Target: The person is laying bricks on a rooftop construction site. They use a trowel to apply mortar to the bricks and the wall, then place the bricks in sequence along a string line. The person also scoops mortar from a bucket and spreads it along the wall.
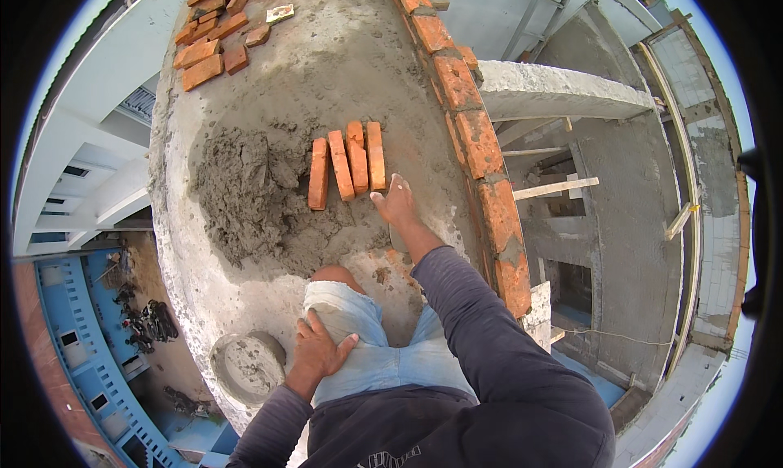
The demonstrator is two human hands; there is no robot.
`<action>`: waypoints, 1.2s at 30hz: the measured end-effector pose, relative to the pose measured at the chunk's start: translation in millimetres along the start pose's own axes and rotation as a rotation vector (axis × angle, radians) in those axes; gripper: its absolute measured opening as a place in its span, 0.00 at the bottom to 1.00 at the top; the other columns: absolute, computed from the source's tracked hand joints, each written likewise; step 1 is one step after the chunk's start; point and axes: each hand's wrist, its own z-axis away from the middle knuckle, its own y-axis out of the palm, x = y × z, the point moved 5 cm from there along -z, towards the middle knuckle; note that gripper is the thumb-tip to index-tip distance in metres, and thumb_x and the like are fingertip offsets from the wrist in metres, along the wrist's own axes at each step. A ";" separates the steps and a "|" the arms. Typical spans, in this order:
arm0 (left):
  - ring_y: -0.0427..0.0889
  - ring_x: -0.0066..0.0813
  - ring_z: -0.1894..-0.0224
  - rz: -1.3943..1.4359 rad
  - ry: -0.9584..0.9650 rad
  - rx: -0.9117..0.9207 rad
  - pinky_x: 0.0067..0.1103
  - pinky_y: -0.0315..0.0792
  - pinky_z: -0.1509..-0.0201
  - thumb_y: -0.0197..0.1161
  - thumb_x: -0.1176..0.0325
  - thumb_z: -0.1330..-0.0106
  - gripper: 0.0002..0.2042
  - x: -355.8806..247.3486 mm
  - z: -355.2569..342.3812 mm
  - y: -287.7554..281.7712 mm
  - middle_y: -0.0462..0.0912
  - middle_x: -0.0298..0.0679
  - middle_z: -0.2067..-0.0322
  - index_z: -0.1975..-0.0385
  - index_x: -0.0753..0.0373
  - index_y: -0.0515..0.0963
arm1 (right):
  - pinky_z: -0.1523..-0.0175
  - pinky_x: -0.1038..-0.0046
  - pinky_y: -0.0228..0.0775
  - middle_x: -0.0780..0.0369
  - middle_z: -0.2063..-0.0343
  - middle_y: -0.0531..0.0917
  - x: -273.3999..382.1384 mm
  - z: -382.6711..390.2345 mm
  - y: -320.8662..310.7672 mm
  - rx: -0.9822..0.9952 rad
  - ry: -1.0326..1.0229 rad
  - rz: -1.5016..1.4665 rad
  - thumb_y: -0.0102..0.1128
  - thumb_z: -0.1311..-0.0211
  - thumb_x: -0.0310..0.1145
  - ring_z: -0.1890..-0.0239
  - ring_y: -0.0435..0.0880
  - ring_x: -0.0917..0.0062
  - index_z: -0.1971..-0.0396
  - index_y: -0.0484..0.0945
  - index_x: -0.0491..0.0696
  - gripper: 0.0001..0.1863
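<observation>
My left hand (322, 347) rests on my left thigh with its fingers spread, on the light denim shorts (352, 311). My right hand (397, 202) reaches low over the slab, just short of the near end of the rightmost brick (375, 156). Its thumb and forefinger stand apart; the other fingers are partly hidden. A grey flat edge (398, 238) shows under that wrist, too unclear to name. Several orange bricks stand on edge side by side, the leftmost brick (319, 174) beside a heap of wet grey mortar (232, 187).
A low brick course (479, 144) runs along the slab's right edge. A mortar-crusted round pan (248, 365) sits by my left arm. Loose bricks (202, 72) are piled at the far left. Both sides drop off: a courtyard (155, 264) left, unfinished walls (632, 223) right.
</observation>
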 end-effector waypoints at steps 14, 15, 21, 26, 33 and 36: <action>0.62 0.73 0.31 0.015 0.020 0.023 0.44 0.63 0.28 0.61 0.29 0.40 0.64 -5.2 -2.0 0.9 0.48 0.79 0.30 0.26 0.77 0.33 | 0.40 0.61 0.79 0.56 0.43 0.80 -38.1 69.0 -83.2 0.485 0.257 -1.218 0.64 0.32 0.31 0.43 0.81 0.69 0.35 0.71 0.39 0.28; 0.62 0.73 0.31 0.018 0.031 0.011 0.44 0.63 0.28 0.61 0.29 0.40 0.64 -4.6 -3.5 2.7 0.48 0.79 0.30 0.26 0.78 0.32 | 0.39 0.60 0.78 0.56 0.41 0.79 -39.6 107.7 -104.3 0.502 0.208 -1.311 0.65 0.33 0.32 0.41 0.80 0.69 0.33 0.68 0.38 0.31; 0.64 0.73 0.31 -0.036 0.095 -0.004 0.40 0.63 0.27 0.60 0.29 0.39 0.65 -0.7 -6.6 21.4 0.49 0.80 0.31 0.27 0.80 0.31 | 0.36 0.58 0.73 0.51 0.33 0.70 -68.7 305.1 -176.3 0.402 -0.002 -1.521 0.67 0.40 0.53 0.40 0.79 0.62 0.21 0.44 0.48 0.56; 0.62 0.72 0.29 -0.172 0.143 -0.067 0.40 0.60 0.25 0.59 0.28 0.39 0.64 -9.5 -2.0 25.8 0.53 0.81 0.32 0.27 0.81 0.34 | 0.52 0.65 0.81 0.55 0.39 0.69 -95.5 413.4 -144.8 0.599 0.261 -1.598 0.64 0.40 0.54 0.53 0.81 0.70 0.20 0.43 0.53 0.55; 0.64 0.70 0.31 -0.379 0.233 -0.356 0.42 0.61 0.26 0.63 0.35 0.38 0.57 -36.8 33.5 32.0 0.58 0.73 0.32 0.27 0.80 0.46 | 0.34 0.59 0.68 0.52 0.37 0.69 -227.3 501.5 -213.9 -0.208 0.225 -0.897 0.70 0.48 0.51 0.41 0.75 0.59 0.24 0.59 0.53 0.51; 0.67 0.67 0.32 -0.540 0.497 -0.514 0.43 0.63 0.28 0.66 0.42 0.38 0.50 -74.8 33.3 40.1 0.66 0.69 0.34 0.29 0.78 0.55 | 0.28 0.56 0.61 0.49 0.32 0.66 -287.0 534.0 -240.0 -0.366 0.339 -0.140 0.72 0.54 0.49 0.33 0.66 0.54 0.27 0.65 0.51 0.50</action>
